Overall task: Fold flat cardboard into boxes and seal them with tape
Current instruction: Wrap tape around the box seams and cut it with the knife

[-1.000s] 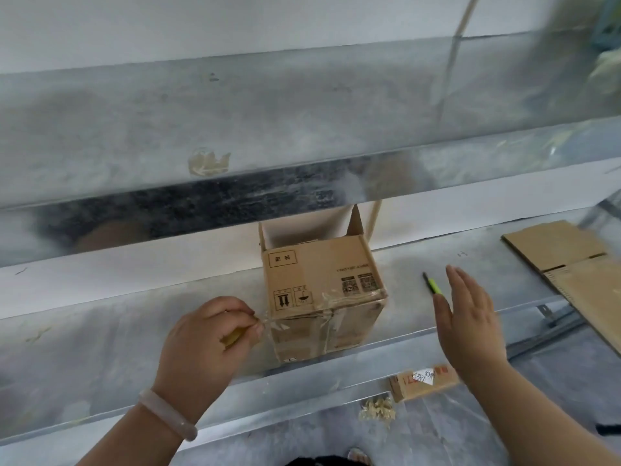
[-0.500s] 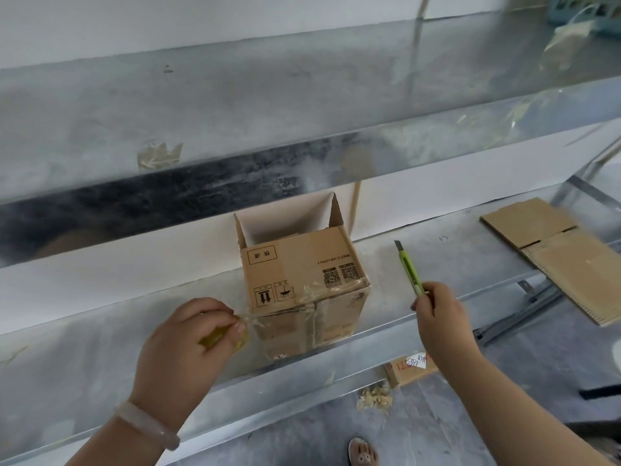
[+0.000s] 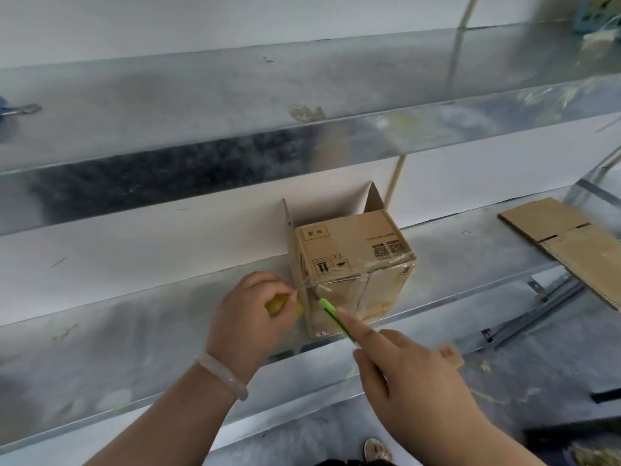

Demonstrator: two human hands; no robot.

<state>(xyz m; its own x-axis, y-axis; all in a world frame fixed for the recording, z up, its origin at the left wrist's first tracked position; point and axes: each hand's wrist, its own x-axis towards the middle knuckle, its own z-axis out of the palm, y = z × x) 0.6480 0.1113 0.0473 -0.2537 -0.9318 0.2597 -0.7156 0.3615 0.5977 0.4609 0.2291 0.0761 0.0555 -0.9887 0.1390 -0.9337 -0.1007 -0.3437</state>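
Observation:
A small brown cardboard box [image 3: 353, 250] lies on its side on the lower metal shelf [image 3: 134, 331], its open flaps against the wall and clear tape across its near face. My left hand [image 3: 250, 317] grips a yellowish tape roll [image 3: 280, 304] just left of the box, with a strand of tape stretched to the box's corner. My right hand [image 3: 406, 375] holds a green utility knife [image 3: 334, 314], index finger along its back. The blade tip is at the stretched tape by the box's lower left corner.
Flat cardboard sheets [image 3: 571, 240] lie on the shelf at the right. An upper metal shelf [image 3: 302, 95] juts out above. Below the shelf edge are a metal rail [image 3: 531, 314], a small cardboard piece [image 3: 450, 353] and the floor with a sandalled foot [image 3: 378, 450].
My right hand picked up the green knife from the shelf and brought it left to the tape strand beside the box. My left hand kept hold of the tape roll.

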